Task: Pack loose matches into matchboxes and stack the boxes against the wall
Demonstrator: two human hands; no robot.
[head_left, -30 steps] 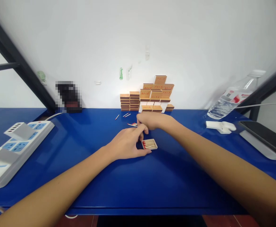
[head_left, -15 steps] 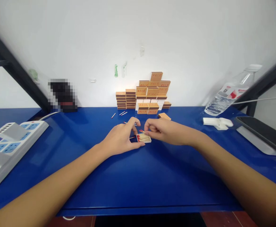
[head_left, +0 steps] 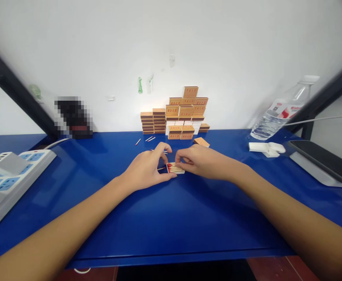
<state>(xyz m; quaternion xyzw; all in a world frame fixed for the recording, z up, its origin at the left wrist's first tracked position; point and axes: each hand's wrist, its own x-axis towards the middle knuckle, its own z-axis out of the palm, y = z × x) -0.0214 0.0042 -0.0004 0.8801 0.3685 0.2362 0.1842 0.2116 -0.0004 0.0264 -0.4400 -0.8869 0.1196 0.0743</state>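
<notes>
A small white matchbox tray [head_left: 181,172] full of red-headed matches [head_left: 173,169] lies on the blue tabletop between my hands. My left hand [head_left: 144,168] curves around its left end, thumb along the near side and bent fingers behind, steadying it. Over the tray's right part, my right hand [head_left: 202,159] has thumb and forefinger pinched on matches whose heads rest among the others; the fingers hide how many. Behind my right hand lies an orange matchbox cover [head_left: 201,142]. A few loose matches lie beyond my left hand, one of them a match [head_left: 137,142] further left.
Stacked matchboxes [head_left: 185,111] stand against the wall. To the left are a white power strip [head_left: 27,173] and a pixelated dark object [head_left: 74,119]. On the right are a leaning water bottle [head_left: 279,113], a white plastic piece [head_left: 266,148] and a black phone [head_left: 323,160] on a stand.
My right hand has lowered the pinched matches into the tray, their heads now among the others. My left hand stays around the tray. The whole view has shifted slightly.
</notes>
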